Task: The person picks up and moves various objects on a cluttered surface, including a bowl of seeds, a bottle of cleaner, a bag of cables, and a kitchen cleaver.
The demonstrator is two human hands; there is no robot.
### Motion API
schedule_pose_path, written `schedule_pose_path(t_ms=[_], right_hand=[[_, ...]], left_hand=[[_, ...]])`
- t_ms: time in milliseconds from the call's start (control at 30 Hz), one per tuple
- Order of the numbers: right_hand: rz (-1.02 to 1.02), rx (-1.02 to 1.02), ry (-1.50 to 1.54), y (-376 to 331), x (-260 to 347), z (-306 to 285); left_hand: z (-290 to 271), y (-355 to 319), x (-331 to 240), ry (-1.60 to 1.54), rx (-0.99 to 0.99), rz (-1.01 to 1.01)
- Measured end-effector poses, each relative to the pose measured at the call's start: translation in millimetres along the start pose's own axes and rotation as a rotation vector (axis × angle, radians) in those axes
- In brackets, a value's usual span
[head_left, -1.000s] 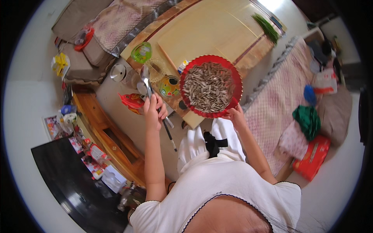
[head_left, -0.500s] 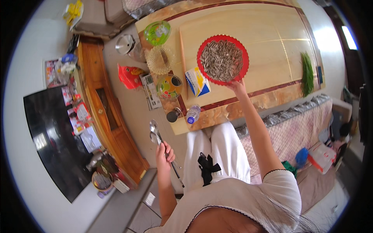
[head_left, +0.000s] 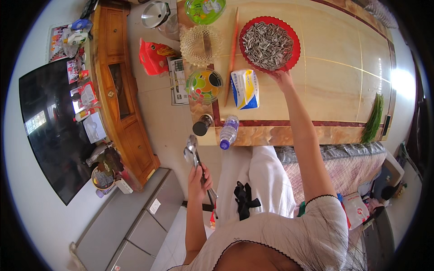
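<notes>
The round red plastic tray with a scalloped rim (head_left: 292,53), heaped with striped sunflower seeds (head_left: 267,44), lies flat on the pale polished stone table (head_left: 334,86), and everything else reads from it. The right hand (head_left: 281,77) reaches out at full arm's length and touches the tray's near rim, fingers bent onto the edge, apparently to steady or shift it; whether they pinch the rim or only press on it cannot be told. Just beside that hand, on the tray's near left, lies a white and blue soft tissue pack (head_left: 245,89). Left of the tray a long thin wooden stick (head_left: 231,54) lies along the table, then a clear ribbed glass dish (head_left: 201,44) and a colourful round lidded tin (head_left: 204,86). Well nearer the person than the tray, off the table's edge, the left hand (head_left: 199,178) is closed round the handles of 2 metal spoons (head_left: 193,151), bowls pointing up, likely kept low so they stay clear of the seeds. A clear plastic bottle with a blue cap (head_left: 228,131) lies on the table's near edge.
</notes>
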State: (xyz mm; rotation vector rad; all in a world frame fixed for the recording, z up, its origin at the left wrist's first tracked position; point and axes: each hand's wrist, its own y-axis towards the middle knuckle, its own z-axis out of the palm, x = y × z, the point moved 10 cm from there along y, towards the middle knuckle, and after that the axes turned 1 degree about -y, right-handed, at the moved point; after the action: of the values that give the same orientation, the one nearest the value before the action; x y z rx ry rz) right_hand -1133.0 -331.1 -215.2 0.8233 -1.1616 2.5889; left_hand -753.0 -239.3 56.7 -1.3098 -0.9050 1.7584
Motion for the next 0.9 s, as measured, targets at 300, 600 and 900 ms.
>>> schedule_pose_path(t_ms=[300, 600, 900], right_hand=[[-0.337, -0.327, -0.774, -101, 65, 4], [0.566, 0.548, -0.265, -274, 0, 181], [0.380, 0.497, -0.155, -262, 35, 169]], left_hand=[[98, 31, -15, -0.138, 0.361, 0.030], [188, 35, 3, 0.036, 0.693, -0.122], [208, 48, 5, 0.280, 0.729, 0.101]])
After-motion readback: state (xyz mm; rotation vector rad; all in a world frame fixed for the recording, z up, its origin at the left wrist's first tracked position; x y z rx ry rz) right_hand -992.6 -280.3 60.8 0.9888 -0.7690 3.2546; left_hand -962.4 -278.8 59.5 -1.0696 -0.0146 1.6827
